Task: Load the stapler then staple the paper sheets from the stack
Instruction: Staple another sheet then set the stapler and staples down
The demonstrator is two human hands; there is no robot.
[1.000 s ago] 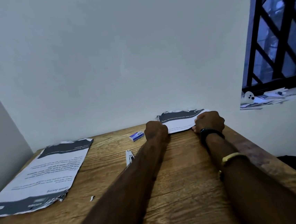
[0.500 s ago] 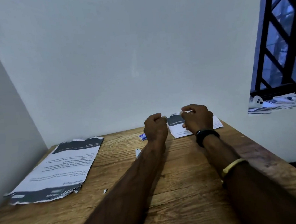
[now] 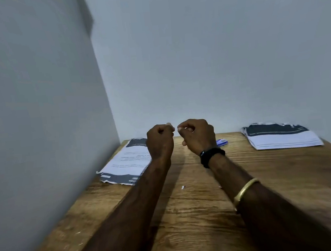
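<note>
Plain grey-white walls meet in a corner behind a brown wood-grain table. Compared with a second ago the view has swung left; the window is out of frame. Left stack of printed white sheets with dark header bands lies by the left wall, partly behind the left forearm. Smaller stack of similar sheets sits at the far right table edge, now well apart from both hands; a second ago both hands were on it. Left hand and right hand are raised mid-table, near each other, fingers curled, thumb and fingertips pinched; whether anything is held cannot be told. Small blue-and-white box, probably staples, lies just behind the right wrist with its black wristband; a gold bangle sits further up that forearm. Tiny white scrap lies between the forearms. Stapler not visible now. Judgement: hands have left the right stack, probably heading for the left stack or the stapler.
</note>
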